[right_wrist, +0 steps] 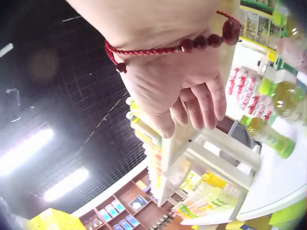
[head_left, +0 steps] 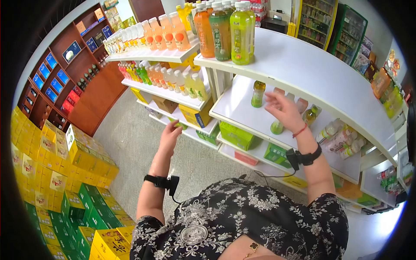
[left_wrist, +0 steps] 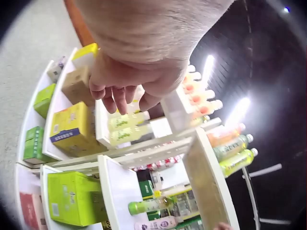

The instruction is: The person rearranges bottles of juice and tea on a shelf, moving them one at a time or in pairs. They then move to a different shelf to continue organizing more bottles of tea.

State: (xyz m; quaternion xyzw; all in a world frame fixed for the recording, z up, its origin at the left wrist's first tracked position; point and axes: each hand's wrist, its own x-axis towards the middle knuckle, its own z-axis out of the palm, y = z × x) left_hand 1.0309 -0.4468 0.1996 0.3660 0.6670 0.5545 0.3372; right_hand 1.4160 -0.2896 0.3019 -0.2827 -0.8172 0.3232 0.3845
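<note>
My right hand (head_left: 284, 112) is over the middle shelf (head_left: 236, 102), its fingers relaxed and holding nothing. Just left of its fingertips stands an upright green-labelled drink bottle (head_left: 258, 94); the same bottle (right_wrist: 271, 137) appears at the right of the right wrist view. Behind the hand and forearm are pinkish bottles (head_left: 302, 105) and another yellow-green bottle (head_left: 310, 115), partly hidden. My left hand (head_left: 170, 138) hangs in the air in front of the lower shelves, fingers loosely bent, with nothing in it. In the left wrist view that hand (left_wrist: 136, 79) overlaps pale yellow bottles (left_wrist: 128, 120).
Three large bottles (head_left: 222, 32) stand on the top shelf (head_left: 294, 50). Clear-bodied bottles (head_left: 344, 138) lie on their sides at the right. Cartons (head_left: 236, 135) fill the lower shelves. Yellow and green boxes (head_left: 93, 151) are stacked on the floor at the left.
</note>
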